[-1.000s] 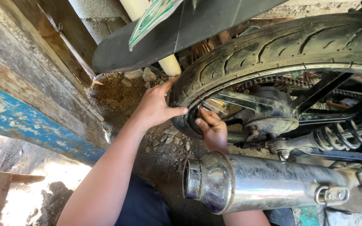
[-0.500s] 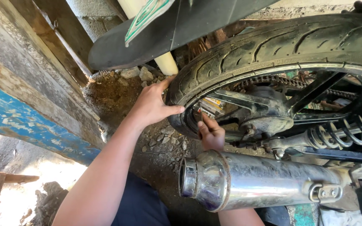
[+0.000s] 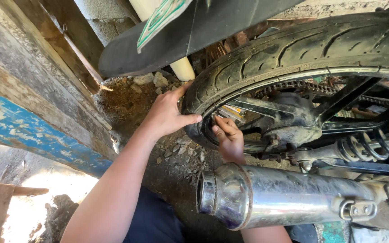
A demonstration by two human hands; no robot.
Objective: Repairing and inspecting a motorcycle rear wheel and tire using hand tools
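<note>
A motorcycle's rear tyre (image 3: 302, 49) fills the upper right, black with a grooved tread. My left hand (image 3: 167, 114) clasps its rear edge, thumb on the sidewall and fingers around the tread. My right hand (image 3: 228, 140) reaches up from behind the chrome exhaust muffler (image 3: 284, 198), fingertips bunched against the inner side of the wheel rim (image 3: 248, 87). Whatever those fingertips pinch is hidden. Inside the wheel I see black spokes (image 3: 343, 96), the drive chain (image 3: 293, 85) and the hub (image 3: 293, 119).
A black mudguard with a green-and-white plate (image 3: 167, 31) hangs above the tyre. A coiled shock spring (image 3: 374, 146) lies at right. A weathered wooden beam with blue paint (image 3: 32, 126) runs along the left. Loose stones and dirt (image 3: 176, 150) cover the ground under the wheel.
Both hands stay at the same places on the tyre and rim. Only the view shifts slightly.
</note>
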